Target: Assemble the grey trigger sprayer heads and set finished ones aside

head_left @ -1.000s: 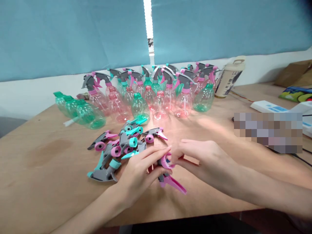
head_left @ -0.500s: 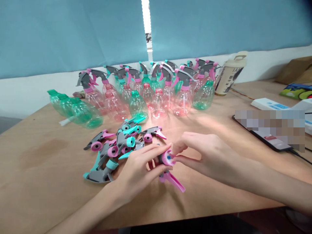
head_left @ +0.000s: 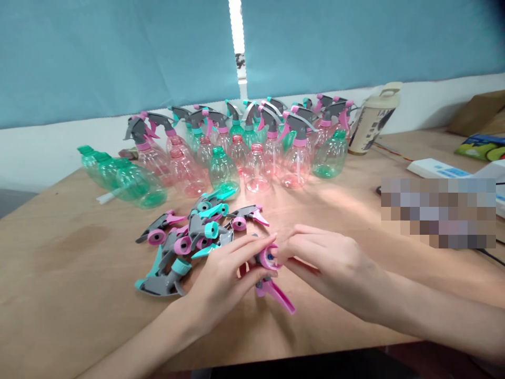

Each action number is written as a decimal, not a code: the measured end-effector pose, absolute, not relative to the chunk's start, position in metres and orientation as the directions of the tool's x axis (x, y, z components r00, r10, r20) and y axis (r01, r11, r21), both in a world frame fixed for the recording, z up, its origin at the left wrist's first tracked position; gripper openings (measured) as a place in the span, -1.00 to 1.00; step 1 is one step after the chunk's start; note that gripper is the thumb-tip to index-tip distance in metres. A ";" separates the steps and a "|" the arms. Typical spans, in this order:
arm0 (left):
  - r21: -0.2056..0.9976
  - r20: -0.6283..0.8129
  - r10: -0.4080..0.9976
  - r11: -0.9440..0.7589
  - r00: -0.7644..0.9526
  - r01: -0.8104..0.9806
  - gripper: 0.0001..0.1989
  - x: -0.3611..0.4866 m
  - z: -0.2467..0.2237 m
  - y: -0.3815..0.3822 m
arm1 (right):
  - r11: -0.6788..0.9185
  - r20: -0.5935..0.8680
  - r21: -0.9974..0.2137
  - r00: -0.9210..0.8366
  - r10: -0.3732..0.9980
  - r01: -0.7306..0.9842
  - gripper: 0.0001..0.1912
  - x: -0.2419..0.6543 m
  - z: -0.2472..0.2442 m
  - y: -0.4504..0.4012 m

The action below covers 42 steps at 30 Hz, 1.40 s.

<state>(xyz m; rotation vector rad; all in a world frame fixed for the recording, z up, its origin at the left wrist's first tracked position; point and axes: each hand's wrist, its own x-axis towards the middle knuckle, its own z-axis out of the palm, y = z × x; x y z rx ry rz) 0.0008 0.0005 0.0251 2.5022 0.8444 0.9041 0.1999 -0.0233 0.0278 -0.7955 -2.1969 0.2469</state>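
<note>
Wooden counter (head_left: 79, 295), bottles far. Left hand (head_left: 221, 279) and right hand (head_left: 335, 263) both pinch-closed on pink-grey trigger sprayer head (head_left: 270, 276) near centre; right fingers have shifted onto its collar, still working it.

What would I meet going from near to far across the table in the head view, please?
The left hand and right hand on a pink-and-grey spray head → pile of loose spray heads → cluster of spray bottles → blue curtain.
</note>
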 end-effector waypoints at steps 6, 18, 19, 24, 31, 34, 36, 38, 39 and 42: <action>0.549 0.412 0.670 -0.723 0.617 0.419 -0.68 0.000 0.033 -0.006 | 0.791 0.621 -0.468 -0.491 0.612 0.394 -0.93 0.207 0.040 -0.028; 0.698 0.293 0.835 -0.519 0.465 0.493 -0.55 -0.003 0.022 -0.022 | 0.520 0.287 -0.742 -0.501 0.816 0.422 -0.75 0.185 0.040 -0.034; 0.695 0.303 0.841 -0.517 0.448 0.500 -0.55 -0.005 0.023 -0.023 | 0.533 0.303 -0.732 -0.498 0.812 0.424 -0.77 0.183 0.042 -0.032; 0.697 0.397 0.861 -0.507 0.317 0.507 -0.57 -0.031 0.033 -0.027 | 0.579 0.380 -0.599 -0.440 0.813 0.553 -0.77 0.188 0.062 -0.002; 0.692 0.407 0.912 -0.352 0.062 0.630 -0.80 -0.098 0.034 -0.034 | 0.668 0.457 -0.215 -0.531 0.714 0.712 -0.79 0.169 0.062 0.062; 0.604 0.440 0.895 -0.353 0.070 0.715 -0.86 -0.121 0.036 -0.036 | 0.682 0.379 -0.193 -0.588 0.715 0.706 -0.78 0.150 0.046 0.073; 0.549 0.462 0.880 -0.379 0.108 0.745 -0.85 -0.132 0.038 -0.038 | 0.693 0.347 -0.196 -0.612 0.711 0.694 -0.77 0.141 0.036 0.074; 0.510 0.462 0.877 -0.384 0.131 0.770 -0.83 -0.140 0.038 -0.040 | 0.695 0.322 -0.200 -0.623 0.713 0.691 -0.76 0.136 0.028 0.071; 0.495 0.455 0.880 -0.377 0.136 0.783 -0.82 -0.143 0.037 -0.040 | 0.694 0.310 -0.201 -0.627 0.715 0.691 -0.76 0.134 0.026 0.070; 0.439 0.426 0.896 -0.326 0.126 0.837 -0.82 -0.145 0.028 -0.040 | 0.692 0.281 -0.202 -0.636 0.719 0.693 -0.75 0.132 0.025 0.064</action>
